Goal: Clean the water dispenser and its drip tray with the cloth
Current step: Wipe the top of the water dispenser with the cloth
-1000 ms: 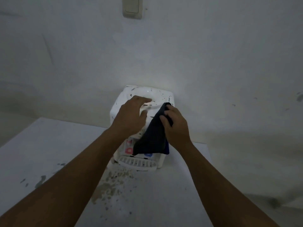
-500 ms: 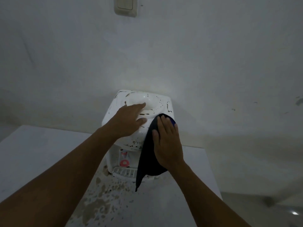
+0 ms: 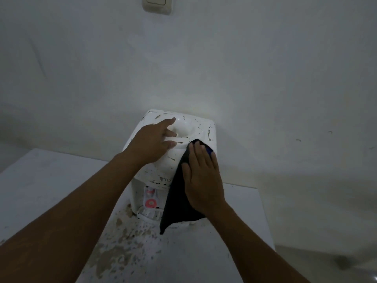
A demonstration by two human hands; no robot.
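- White plastic forms the body of the water dispenser point(image 3: 161, 160), which stands upright on the tabletop point(image 3: 40, 180) close to the wall point(image 3: 244, 68); dark specks and streaks dot its top and front.
- Its top has a round sunken bottle well point(image 3: 184, 128).
- The left hand point(image 3: 152, 142) rests flat on the left part of the dispenser's top, fingers straight and spread, their tips reaching the rim of the well; it grasps nothing.
- The right hand point(image 3: 201, 174) lies flat with straight fingers on the cloth point(image 3: 177, 201), pressing it against the right front of the dispenser; the fingers do not curl round the fabric.
- The cloth is dark, nearly black, with a blue edge showing by the fingertips; it drapes from the top right corner of the dispenser down its front, and its lowest corner hangs to the tabletop.
- A red-ringed tap point(image 3: 151, 203) shows on the front, left of the cloth.
- The drip tray point(image 3: 148, 213) sits at the foot of the dispenser, its right part covered by the cloth.
- Brown stains point(image 3: 114, 254) and dark flecks spread over the tabletop in front of the dispenser.
- A pale wall switch point(image 3: 158, 4) sits high on the wall, cut by the frame's upper edge.
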